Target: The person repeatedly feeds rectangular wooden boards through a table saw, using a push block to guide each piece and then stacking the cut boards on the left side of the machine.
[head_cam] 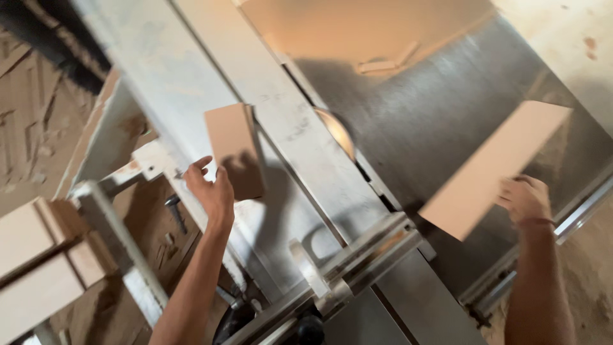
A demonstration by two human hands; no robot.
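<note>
My left hand grips the lower edge of a small tan board piece, held over the pale sliding table of a table saw. My right hand holds a longer tan board by its near edge, lifted and tilted over the grey steel saw table. The round saw blade pokes up from its slot between the two boards. Both boards are blurred by motion.
A metal fence and clamp assembly crosses the near side of the saw. Stacked pale boards lie at the lower left. A small offcut rests at the far end of the saw table. Sawdust covers the floor at right.
</note>
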